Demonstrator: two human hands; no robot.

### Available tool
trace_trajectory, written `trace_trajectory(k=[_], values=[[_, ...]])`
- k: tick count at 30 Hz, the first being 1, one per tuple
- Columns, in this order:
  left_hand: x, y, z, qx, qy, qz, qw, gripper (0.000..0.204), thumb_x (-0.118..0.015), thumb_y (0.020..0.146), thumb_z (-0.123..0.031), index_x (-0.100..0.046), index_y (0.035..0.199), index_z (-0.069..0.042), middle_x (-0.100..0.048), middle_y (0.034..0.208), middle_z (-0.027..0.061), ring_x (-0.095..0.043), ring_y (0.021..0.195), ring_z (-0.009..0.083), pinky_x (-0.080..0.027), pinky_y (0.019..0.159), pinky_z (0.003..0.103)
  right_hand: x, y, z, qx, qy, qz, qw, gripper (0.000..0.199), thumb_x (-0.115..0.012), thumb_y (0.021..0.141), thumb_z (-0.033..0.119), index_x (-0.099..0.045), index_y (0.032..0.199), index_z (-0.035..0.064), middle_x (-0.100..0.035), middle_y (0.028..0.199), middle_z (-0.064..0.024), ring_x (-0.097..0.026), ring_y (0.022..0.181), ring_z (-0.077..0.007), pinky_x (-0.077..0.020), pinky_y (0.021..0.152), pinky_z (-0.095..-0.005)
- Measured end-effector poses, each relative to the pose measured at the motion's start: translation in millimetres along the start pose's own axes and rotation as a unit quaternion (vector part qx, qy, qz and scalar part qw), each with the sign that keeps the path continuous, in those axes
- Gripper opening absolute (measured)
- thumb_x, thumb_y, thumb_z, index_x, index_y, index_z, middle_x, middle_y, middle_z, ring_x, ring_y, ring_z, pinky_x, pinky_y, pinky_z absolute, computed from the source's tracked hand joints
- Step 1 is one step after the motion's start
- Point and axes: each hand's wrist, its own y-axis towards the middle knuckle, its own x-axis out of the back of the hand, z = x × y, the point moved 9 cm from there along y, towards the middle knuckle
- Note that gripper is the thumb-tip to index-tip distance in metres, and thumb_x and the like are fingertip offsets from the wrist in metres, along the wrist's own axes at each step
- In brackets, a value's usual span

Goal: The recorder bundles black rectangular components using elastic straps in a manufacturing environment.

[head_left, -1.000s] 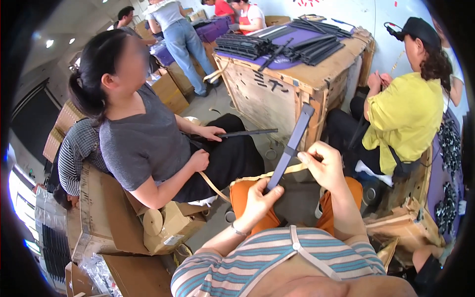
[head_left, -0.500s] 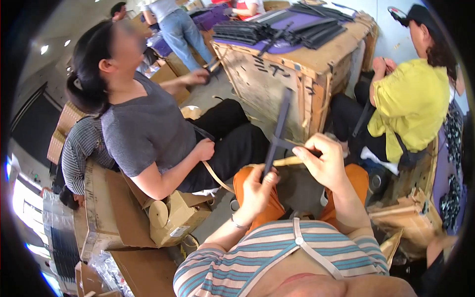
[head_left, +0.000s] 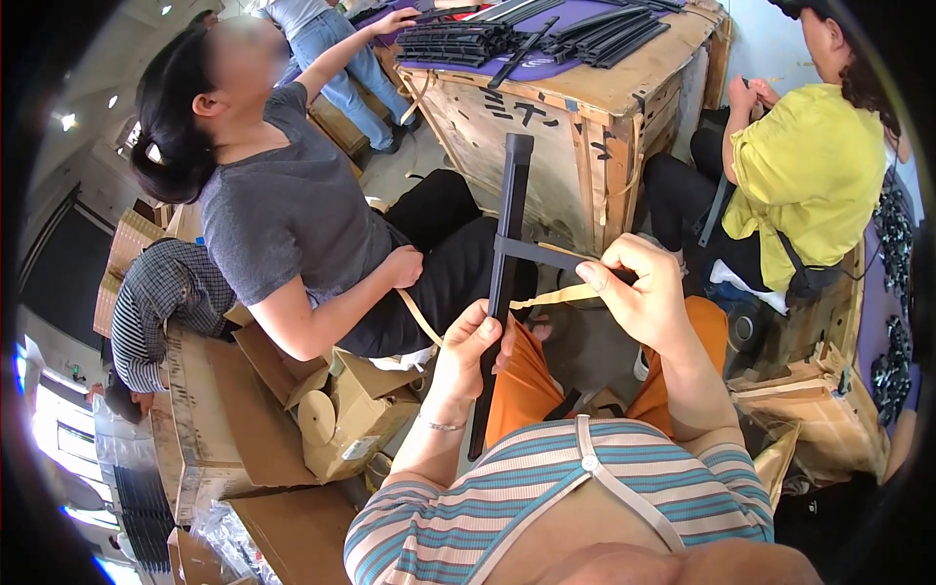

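Note:
My left hand [head_left: 466,353] is wrapped round a long black bar [head_left: 507,219], which stands nearly upright and slightly tilted before me. Its thicker end cap is at the top, and its lower end reaches down beside my shirt. A dark flat tape [head_left: 542,254] crosses the bar above my left hand and stretches right to my right hand [head_left: 643,292], whose thumb and forefinger pinch its end. From near those fingers a thin yellowish strip [head_left: 558,294] hangs leftward toward the bar. Where that strip ends behind the bar is hard to make out.
A wooden crate [head_left: 526,146] ahead carries piles of black bars [head_left: 468,41] on purple cloth. Co-workers in a grey shirt [head_left: 283,214] and a yellow shirt [head_left: 809,175] sit close on either side. Open cardboard boxes [head_left: 366,414] stand at lower left, a broken-edged wooden box [head_left: 814,414] at right.
The bar has come nearer and leftward, standing more upright. More dark tape shows between bar and right hand. The grey-shirted co-worker's far arm has risen to the bars on the crate.

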Motion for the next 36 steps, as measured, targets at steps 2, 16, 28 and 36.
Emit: trace_trajectory(k=[2, 16, 28, 36], values=[[-2, -4, 0, 0.009, -0.011, 0.01, 1.0, 0.027, -0.058, 0.085, -0.029, -0.049, 0.09, -0.004, -0.05, 0.064, 0.006, -0.041, 0.048, 0.0101, -0.03, 0.042, 0.021, -1, -1, 1, 0.002, 0.007, 0.002, 1.0, 0.024, -0.069, 0.075, 0.009, -0.051, 0.062, -0.001, -0.045, 0.056, -0.0058, -0.041, 0.049, -0.0127, -0.0316, 0.046, -0.0265], [-11, 2, 8, 0.072, -0.041, 0.075, 0.994, 0.04, -0.055, 0.085, -0.037, -0.05, 0.086, 0.002, -0.048, 0.054, 0.0085, -0.038, 0.038, 0.0128, -0.029, 0.035, 0.024, -4, 4, -20, -0.01, 0.042, 0.017, 0.999, 0.024, -0.068, 0.077, 0.009, -0.051, 0.063, -0.0016, -0.046, 0.056, -0.0051, -0.042, 0.05, -0.0112, -0.0325, 0.047, -0.0252], [-6, -2, 14, 0.048, 0.064, 0.022, 0.997, 0.033, -0.042, 0.093, -0.034, -0.053, 0.093, -0.003, -0.054, 0.06, 0.0049, -0.043, 0.043, 0.007, -0.034, 0.041, 0.017, -26, 9, -33, 0.028, -0.024, 0.068, 0.997, 0.016, -0.065, 0.077, 0.012, -0.058, 0.083, -0.0005, -0.056, 0.086, -0.0107, -0.058, 0.074, -0.025, -0.0464, 0.065, -0.0305], [-9, -8, 47, 0.085, 0.048, 0.097, 0.99, 0.036, -0.04, 0.093, -0.037, -0.052, 0.093, -0.003, -0.057, 0.066, 0.0033, -0.049, 0.05, 0.0056, -0.04, 0.047, 0.017, -59, -1, -33, -0.072, 0.096, 0.204, 0.972, 0.013, -0.058, 0.082, 0.006, -0.058, 0.093, -0.0021, -0.058, 0.084, -0.0085, -0.056, 0.074, -0.0137, -0.0445, 0.066, -0.0252]])
